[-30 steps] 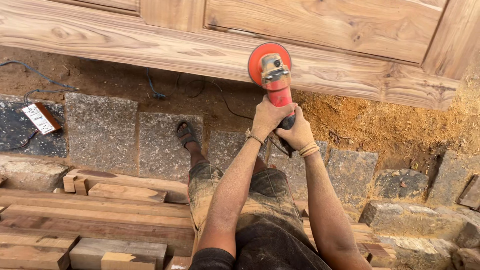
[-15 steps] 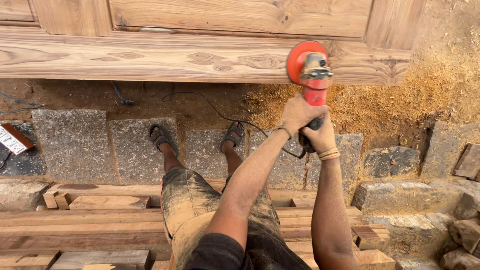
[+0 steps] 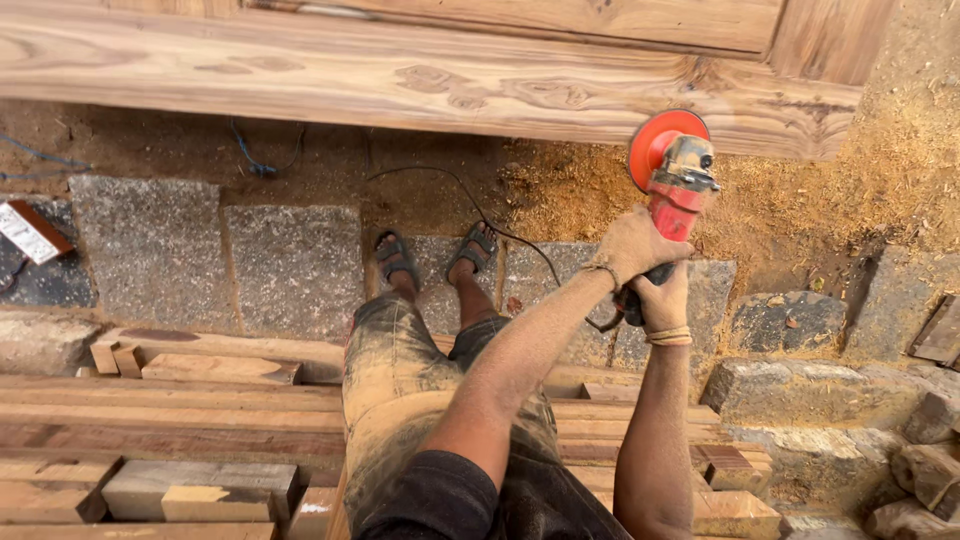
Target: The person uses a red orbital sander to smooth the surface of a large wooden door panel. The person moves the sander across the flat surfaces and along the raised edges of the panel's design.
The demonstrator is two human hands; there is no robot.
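I hold a red angle grinder [image 3: 680,185] with an orange disc in both hands. My left hand [image 3: 632,245] wraps the grinder's body from the left. Just below it, my right hand [image 3: 662,305] grips the rear handle. The disc sits at the lower edge of a large wooden door frame [image 3: 400,75], near the right end of its bottom rail. A black cord [image 3: 480,215] trails from the tool across the ground. Both hands and forearms are coated in sawdust.
My sandalled feet [image 3: 435,255] stand on grey stone blocks [image 3: 290,265]. Sawdust is piled on the ground [image 3: 800,215] to the right. Stacked timber planks [image 3: 180,420] lie under my legs. Loose stones [image 3: 820,385] sit at the right. A small flat box [image 3: 30,232] lies far left.
Both hands have carried the grinder to the right along the frame's bottom rail, towards its right end. My feet have stepped the same way.
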